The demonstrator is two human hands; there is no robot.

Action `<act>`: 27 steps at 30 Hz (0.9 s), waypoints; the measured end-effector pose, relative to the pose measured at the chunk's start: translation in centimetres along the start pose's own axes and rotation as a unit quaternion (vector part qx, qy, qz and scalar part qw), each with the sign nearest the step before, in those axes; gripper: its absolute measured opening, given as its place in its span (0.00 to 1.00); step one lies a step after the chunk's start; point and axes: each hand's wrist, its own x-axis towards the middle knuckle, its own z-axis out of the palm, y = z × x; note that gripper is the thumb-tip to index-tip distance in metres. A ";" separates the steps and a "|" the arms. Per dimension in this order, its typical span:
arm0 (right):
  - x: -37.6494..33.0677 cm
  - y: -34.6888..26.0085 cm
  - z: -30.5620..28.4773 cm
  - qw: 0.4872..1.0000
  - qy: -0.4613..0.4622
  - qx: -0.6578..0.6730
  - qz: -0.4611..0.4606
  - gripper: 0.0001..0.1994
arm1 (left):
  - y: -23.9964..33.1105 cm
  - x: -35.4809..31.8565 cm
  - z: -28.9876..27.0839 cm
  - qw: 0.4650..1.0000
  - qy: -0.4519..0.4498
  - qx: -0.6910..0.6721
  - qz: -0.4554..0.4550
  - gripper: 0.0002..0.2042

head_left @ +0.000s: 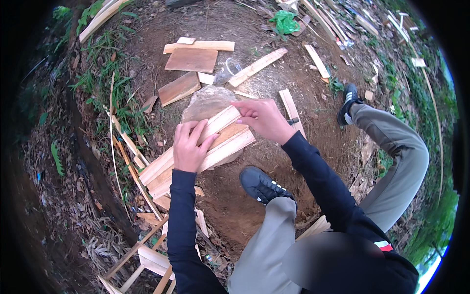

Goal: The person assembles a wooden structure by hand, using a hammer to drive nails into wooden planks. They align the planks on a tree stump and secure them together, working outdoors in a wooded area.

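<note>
My left hand (pixel 191 147) is closed over the upper of two pale wooden strips (pixel 223 120), its fingers on the far edge and its thumb on the near side. At that strip's right end, my right hand (pixel 267 119) pinches it between thumb and fingers. The strip lies along the far side of a darker flat board (pixel 232 131). A second pale strip (pixel 227 151) runs roughly parallel along the board's near side. Beneath these pieces is a large flat-topped stone (pixel 205 100), partly hidden. Whether the strips are fixed to the board, I cannot tell.
Brown boards (pixel 192 59) and a clear plastic cup (pixel 228 71) lie beyond the stone. A narrow plank (pixel 292 112) with a dark object on it is to the right. A wooden frame (pixel 154 259) stands lower left. My shoe (pixel 262 183) is close to the stone.
</note>
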 end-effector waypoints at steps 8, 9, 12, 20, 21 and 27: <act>1.1 -0.3 -1.3 0.997 -0.069 0.005 0.027 0.24 | -0.1 -0.3 0.0 1.000 0.000 0.001 0.004 0.22; 1.2 -0.3 -1.4 0.997 -0.074 -0.001 0.026 0.24 | -0.2 -0.2 -0.1 1.000 0.003 -0.002 0.004 0.22; 1.2 0.3 -1.5 0.999 -0.049 0.008 0.009 0.22 | 0.2 0.0 0.2 1.000 0.005 0.001 0.001 0.22; 1.8 0.8 -2.0 0.998 -0.062 0.000 0.026 0.21 | -0.1 0.3 0.7 1.000 0.003 -0.009 0.008 0.22; 1.9 0.8 -1.9 0.997 -0.067 0.003 0.023 0.21 | -0.3 0.1 0.6 1.000 0.005 -0.010 0.006 0.22; 2.6 -0.5 -2.6 0.994 -0.104 -0.046 0.001 0.22 | -0.9 0.4 -0.2 0.998 0.031 -0.026 0.041 0.21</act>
